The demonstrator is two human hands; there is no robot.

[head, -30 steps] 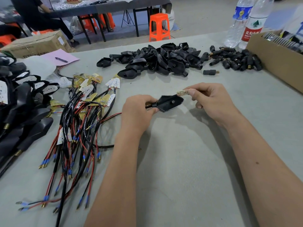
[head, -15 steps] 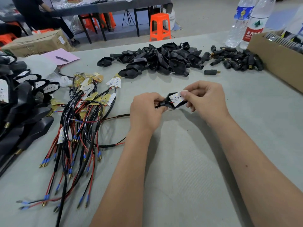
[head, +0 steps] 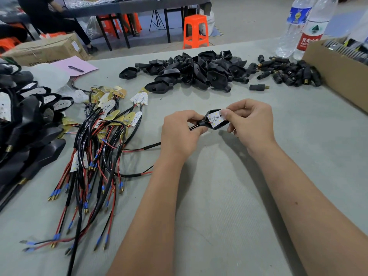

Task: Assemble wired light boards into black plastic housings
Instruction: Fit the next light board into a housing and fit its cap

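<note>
A black plastic housing [head: 207,124] is held just above the grey table, between both hands. My left hand [head: 179,132] grips its narrow stem end, where a black and red wire [head: 151,146] runs out to the left. A white light board [head: 215,118] lies inside the housing's open face. My right hand [head: 251,122] holds the wide end, its thumb pressing on the board. A pile of empty black housings [head: 191,70] lies at the back centre. Loose wired light boards [head: 107,116] are heaped at the left.
Assembled housings [head: 25,124] are stacked at the far left edge. Small black connectors [head: 288,72] lie at the back right beside a cardboard box [head: 338,72] and two water bottles [head: 302,26]. A pink sheet with a pen [head: 75,65] lies at the back left.
The light board, held by my right hand at the housing's edge a second ago, now lies inside the housing. Both hands have come closer together around it.
</note>
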